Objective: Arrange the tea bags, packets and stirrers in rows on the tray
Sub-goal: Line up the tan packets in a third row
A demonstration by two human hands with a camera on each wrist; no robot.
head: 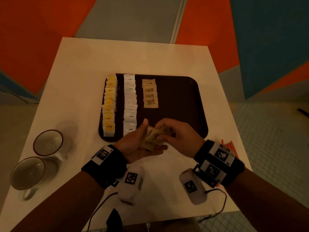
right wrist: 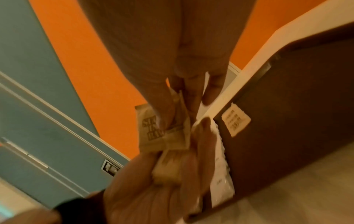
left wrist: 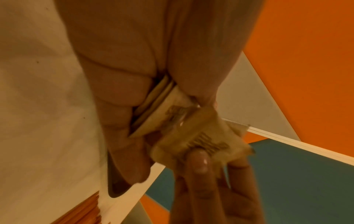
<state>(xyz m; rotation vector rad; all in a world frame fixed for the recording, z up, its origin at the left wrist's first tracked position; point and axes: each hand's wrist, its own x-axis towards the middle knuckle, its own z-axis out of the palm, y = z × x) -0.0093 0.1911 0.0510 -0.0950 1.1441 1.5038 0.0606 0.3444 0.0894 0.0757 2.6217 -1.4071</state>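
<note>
- Head view: white table [head: 80, 67] bears a dark tray [head: 184, 101], just beyond the fingertips.
- On the tray, beyond the left thumb, run rows of yellow tea bags [head: 109, 104], white packets [head: 130, 104] and brown packets [head: 149, 94].
- Left hand [head: 133, 144], palm up, fingers curled, cradles a stack of brown packets [head: 153, 138].
- Right hand [head: 175, 133] pinches the top packet [left wrist: 199, 142], thumb above it.
- Orange stirrers [head: 228, 145] lie beside the right wrist.

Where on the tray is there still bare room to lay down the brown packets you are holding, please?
The tray is bare right of the brown packet row, out to its right rim, and between that row's near end and both hands. The left side is crowded: yellow tea bags and white coffee packets run nearly its whole depth.
</note>
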